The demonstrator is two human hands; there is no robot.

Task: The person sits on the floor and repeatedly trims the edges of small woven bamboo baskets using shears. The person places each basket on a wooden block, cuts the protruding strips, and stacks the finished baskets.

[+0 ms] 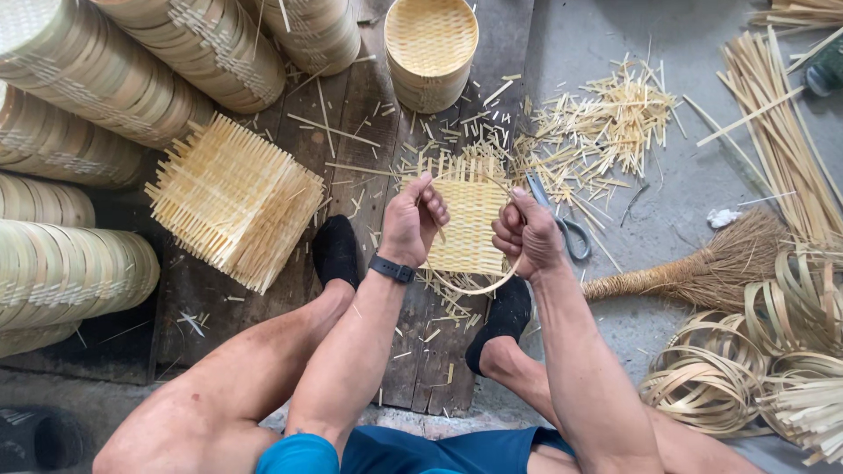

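Observation:
My left hand (pixel 414 219), with a dark band on its wrist, and my right hand (pixel 527 235) both grip a thin curved bamboo strip (pixel 479 285) that loops below and between them. Under the hands a square woven bamboo mat (pixel 470 219) with loose strip ends lies on the wooden boards. My two feet in black socks rest on either side of it.
A stack of woven mats (pixel 233 197) lies at left beside rows of stacked round bamboo trays (pixel 97 79). A round woven basket (pixel 432 48) stands ahead. Scissors (pixel 562 224), bamboo offcuts (pixel 597 123), a broom (pixel 694 263), coiled bamboo rings (pixel 746 360) and long strips (pixel 781 132) lie at right.

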